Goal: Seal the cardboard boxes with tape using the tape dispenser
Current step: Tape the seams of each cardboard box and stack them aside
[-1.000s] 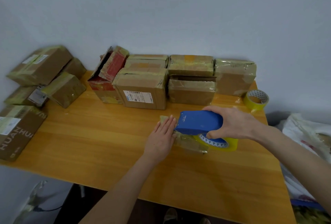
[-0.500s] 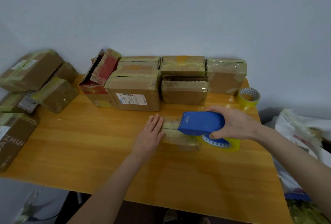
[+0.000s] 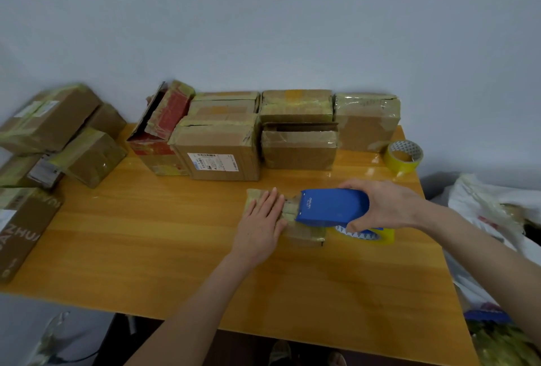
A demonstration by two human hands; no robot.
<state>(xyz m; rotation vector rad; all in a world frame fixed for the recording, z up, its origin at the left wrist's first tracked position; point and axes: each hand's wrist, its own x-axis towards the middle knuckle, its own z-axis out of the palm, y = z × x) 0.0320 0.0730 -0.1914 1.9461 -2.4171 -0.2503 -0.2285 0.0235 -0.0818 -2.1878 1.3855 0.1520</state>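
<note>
A small flat cardboard box (image 3: 304, 235) wrapped in yellowish tape lies on the wooden table (image 3: 164, 237), right of centre. My left hand (image 3: 260, 225) presses flat on its left part with straight fingers. My right hand (image 3: 386, 207) grips a blue tape dispenser (image 3: 332, 207) from above; the dispenser's front edge sits on the box top, just right of my left fingers. Its yellow tape roll (image 3: 366, 235) shows under my right hand. Much of the box is hidden by hand and dispenser.
Several taped cardboard boxes (image 3: 222, 149) stand in a row along the wall behind. More boxes (image 3: 49, 119) pile up at the left edge. A spare yellow tape roll (image 3: 405, 156) sits at the back right. Bags (image 3: 497, 213) lie beyond the table's right edge.
The dispenser has slid a little to the right along the box top, away from my left hand, which stays pressed on the box.
</note>
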